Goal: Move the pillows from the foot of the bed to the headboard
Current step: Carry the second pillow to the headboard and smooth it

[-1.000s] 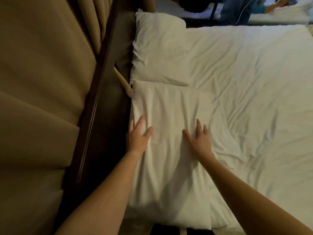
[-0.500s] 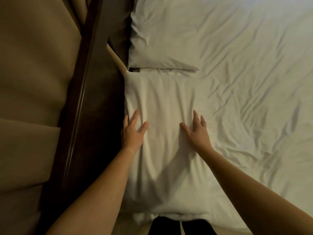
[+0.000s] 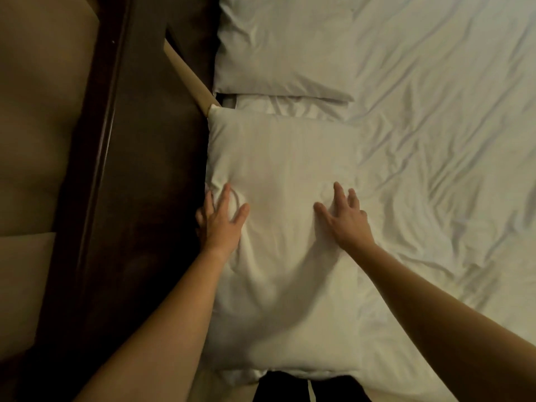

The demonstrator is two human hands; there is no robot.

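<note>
A white pillow lies flat on the bed against the dark wooden headboard on the left. My left hand presses flat on the pillow's left edge beside the headboard, fingers spread. My right hand rests flat on the pillow's right part, fingers apart. Neither hand grips the fabric. A second white pillow lies farther away along the headboard, with a narrow gap between the two.
The wrinkled white duvet covers the bed to the right. Beige padded wall panels stand behind the headboard. A tan strip runs diagonally between headboard and pillows. My dark trouser legs show at the bottom edge.
The view has tilted down and closer, so the room beyond the bed has left the frame. Both hands stay flat on the near pillow, pressing it slightly toward the headboard.
</note>
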